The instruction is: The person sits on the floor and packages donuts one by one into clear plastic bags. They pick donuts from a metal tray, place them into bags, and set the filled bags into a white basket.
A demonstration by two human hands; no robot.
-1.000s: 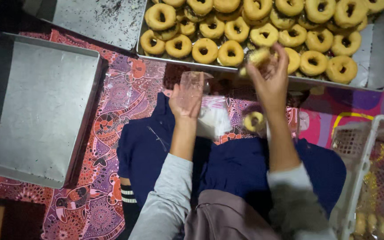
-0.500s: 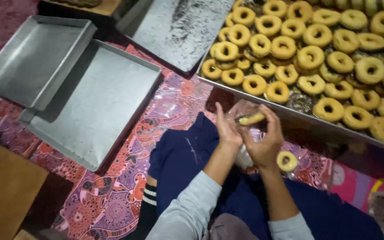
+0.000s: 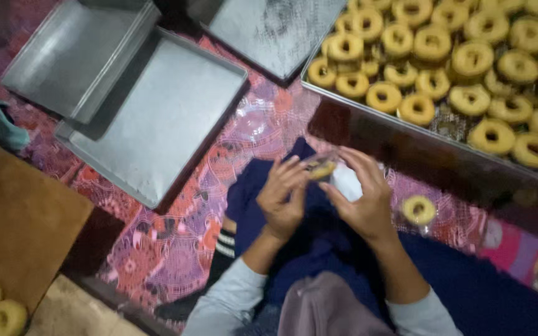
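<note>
Doughnut tray [image 3: 368,109] ahead right; empty trays [image 3: 157,118] ahead left.

Golden-yellow doughnuts [image 3: 492,135], grey metal trays [image 3: 157,118], pink patterned mat [image 3: 169,242], navy trousers [image 3: 468,292]

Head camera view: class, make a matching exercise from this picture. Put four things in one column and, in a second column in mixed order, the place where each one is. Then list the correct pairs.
Things
1. Tray of ring-shaped pastries
2. Empty metal trays
3. Single ring pastry
4. Pastry in a clear bag

Places
A. On the patterned cloth, left of the person
B. Between the left hand and right hand
C. Top right, in front of the person
D. Alone, just right of the right hand

Pairs: 1-C, 2-A, 3-D, 4-B
</note>
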